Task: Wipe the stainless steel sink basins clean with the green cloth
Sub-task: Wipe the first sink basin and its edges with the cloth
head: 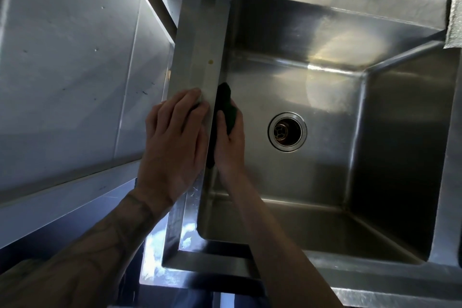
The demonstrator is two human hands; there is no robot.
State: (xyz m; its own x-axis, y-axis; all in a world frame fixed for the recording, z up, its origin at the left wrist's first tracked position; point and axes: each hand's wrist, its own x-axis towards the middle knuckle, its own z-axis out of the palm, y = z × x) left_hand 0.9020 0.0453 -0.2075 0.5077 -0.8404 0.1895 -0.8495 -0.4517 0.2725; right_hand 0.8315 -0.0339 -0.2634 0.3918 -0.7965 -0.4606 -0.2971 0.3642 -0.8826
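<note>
A grey panelled wall point(70, 70) fills the left. Beside it runs the sink's flat left rim point(197, 40), which carries a small yellowish spot point(211, 61). The left hand point(175, 137) lies palm down on this rim, its fingers point(185, 105) straight and pressed close together, tips pointing away from the person. Just right of it, inside the basin point(325, 170), the right hand point(231, 142) grips the green cloth point(226, 105) between thumb and curled fingers and holds it against the basin's left wall, just below the rim. Further right, the round drain point(287, 131) sits in the basin floor, well apart from the cloth.
</note>
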